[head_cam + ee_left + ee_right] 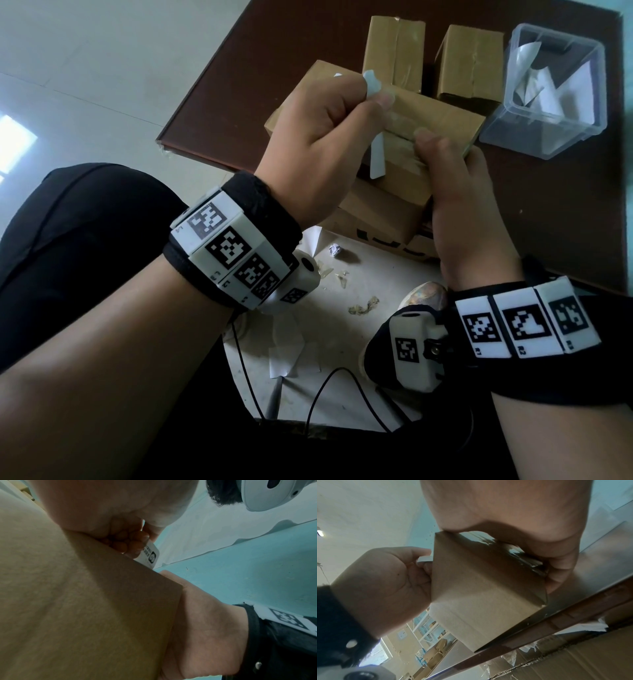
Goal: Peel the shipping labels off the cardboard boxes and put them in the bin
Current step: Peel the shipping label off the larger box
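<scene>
A brown cardboard box is held up over the near edge of the table. My right hand grips its near right side, thumb on top; the right wrist view shows the fingers curled round the box. My left hand pinches a white shipping label between thumb and fingers, lifted off the box's left part. In the left wrist view the fingers are curled on the label, its printed side showing. A clear plastic bin with peeled labels inside stands at the far right.
Two more cardboard boxes stand upright at the back of the dark brown table. Another box lies below the held one. White backing sheets and scraps litter the floor between my legs, with a black cable.
</scene>
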Available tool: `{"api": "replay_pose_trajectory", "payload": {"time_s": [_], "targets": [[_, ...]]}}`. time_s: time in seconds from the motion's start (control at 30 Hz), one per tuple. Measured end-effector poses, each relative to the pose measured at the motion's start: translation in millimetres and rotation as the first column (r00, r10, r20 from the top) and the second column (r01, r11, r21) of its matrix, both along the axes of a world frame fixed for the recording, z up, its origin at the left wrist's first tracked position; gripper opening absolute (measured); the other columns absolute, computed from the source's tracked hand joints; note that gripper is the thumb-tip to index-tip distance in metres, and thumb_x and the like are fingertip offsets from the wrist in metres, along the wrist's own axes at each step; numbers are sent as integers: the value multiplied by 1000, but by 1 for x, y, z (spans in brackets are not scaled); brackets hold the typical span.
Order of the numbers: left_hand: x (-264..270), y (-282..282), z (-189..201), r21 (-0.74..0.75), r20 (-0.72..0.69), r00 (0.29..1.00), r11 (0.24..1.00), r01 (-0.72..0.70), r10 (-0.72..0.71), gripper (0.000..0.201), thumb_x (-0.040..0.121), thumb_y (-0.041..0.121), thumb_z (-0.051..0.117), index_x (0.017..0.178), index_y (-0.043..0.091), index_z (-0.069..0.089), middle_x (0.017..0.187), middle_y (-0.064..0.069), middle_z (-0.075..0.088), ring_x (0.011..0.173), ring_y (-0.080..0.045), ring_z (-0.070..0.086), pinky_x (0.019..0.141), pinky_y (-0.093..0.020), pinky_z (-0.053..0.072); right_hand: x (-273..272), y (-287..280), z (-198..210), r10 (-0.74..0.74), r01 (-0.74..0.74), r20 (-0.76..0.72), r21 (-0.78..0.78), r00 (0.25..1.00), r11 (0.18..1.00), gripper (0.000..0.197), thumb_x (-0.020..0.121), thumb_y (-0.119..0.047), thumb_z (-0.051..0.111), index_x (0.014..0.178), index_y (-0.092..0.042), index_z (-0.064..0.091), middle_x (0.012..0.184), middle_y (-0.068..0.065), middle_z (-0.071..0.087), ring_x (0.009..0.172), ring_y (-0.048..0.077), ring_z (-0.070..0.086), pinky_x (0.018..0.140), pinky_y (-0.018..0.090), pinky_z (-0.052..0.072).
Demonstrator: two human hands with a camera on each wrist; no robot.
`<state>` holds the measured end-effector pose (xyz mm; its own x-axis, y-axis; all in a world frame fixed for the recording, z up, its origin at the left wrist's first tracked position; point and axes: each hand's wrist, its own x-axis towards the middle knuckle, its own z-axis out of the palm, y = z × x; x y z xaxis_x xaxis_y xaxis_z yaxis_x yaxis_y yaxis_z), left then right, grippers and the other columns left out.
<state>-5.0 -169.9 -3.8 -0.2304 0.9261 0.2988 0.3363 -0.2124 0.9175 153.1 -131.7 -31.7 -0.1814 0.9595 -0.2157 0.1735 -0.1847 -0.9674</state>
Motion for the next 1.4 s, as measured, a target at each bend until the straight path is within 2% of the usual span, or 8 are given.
{"api": "replay_pose_trajectory", "payload": {"time_s": [0.17, 0.3, 0.57, 0.8, 1.03, 1.23, 1.33, 1.4], "targets": [[-1, 0, 0, 7, 6, 1000, 1000, 5, -5, 39, 102, 13, 49, 70, -10, 51, 63, -10, 37, 55, -34, 36, 53, -36, 32, 0, 0, 0, 10, -10, 2, -2, 1000, 1000, 80, 74, -71, 66, 138, -25, 56, 123, -5, 71, 112, 13, 71, 105, 55, 55], [-1, -1, 1, 2, -8, 1000, 1000, 8, -8, 34, 102, 14, 48, 69, 5, 51, 61, -1, 37, 55, -23, 36, 54, -31, 33, 1, -1, 1, 13, -13, 28, -14, 1000, 1000, 71, 76, -70, 63, 135, -30, 55, 121, -8, 70, 109, 10, 70, 104, 53, 55], [-2, 0, -1, 7, 1, 1000, 1000, 5, -5, 40, 102, 14, 49, 68, -7, 50, 63, -8, 35, 56, -29, 34, 54, -35, 30, 0, 0, 1, 8, -8, 9, -3, 1000, 1000, 77, 73, -73, 66, 135, -29, 56, 122, -8, 71, 112, 11, 71, 105, 53, 56], [-2, -1, 1, -3, 37, 999, 1000, 1, -1, 39, 102, 11, 49, 69, -10, 50, 63, -5, 35, 56, -21, 34, 54, -29, 31, 1, 0, -1, 12, -12, 8, 1, 1000, 1000, 75, 73, -72, 65, 134, -29, 56, 121, -6, 71, 110, 12, 71, 103, 55, 56], [-1, -2, 4, -10, 52, 999, 1000, -9, 10, 37, 101, 8, 50, 65, 14, 44, 60, 6, 34, 54, -9, 33, 54, -22, 31, 0, 1, -1, 10, -10, 10, 2, 1000, 1000, 70, 74, -73, 65, 131, -32, 57, 122, -7, 71, 111, 12, 71, 104, 55, 55], [-1, -1, 2, -1, 60, 998, 1000, -6, 7, 34, 101, 8, 50, 67, 6, 47, 60, 4, 34, 54, -10, 34, 54, -23, 31, 0, -1, 0, 0, 0, -4, -11, 1000, 1000, 63, 76, -71, 66, 127, -34, 57, 119, -10, 71, 110, 11, 72, 104, 54, 56], [0, -2, 3, -6, 71, 997, 1000, -19, 19, 37, 100, 6, 51, 64, 11, 43, 58, 12, 34, 51, -4, 34, 54, -19, 31, 0, -1, 1, 1, -1, -5, -16, 1000, 1000, 69, 72, -73, 67, 128, -34, 57, 119, -11, 72, 111, 10, 72, 104, 54, 56], [0, -2, 3, -4, 71, 997, 1000, -18, 18, 36, 100, 6, 51, 65, 10, 44, 58, 10, 34, 51, -4, 34, 54, -19, 31, 0, -1, 1, 3, -3, 1, -17, 1000, 1000, 70, 71, -74, 66, 128, -34, 57, 119, -11, 72, 111, 10, 72, 104, 53, 56]]}}
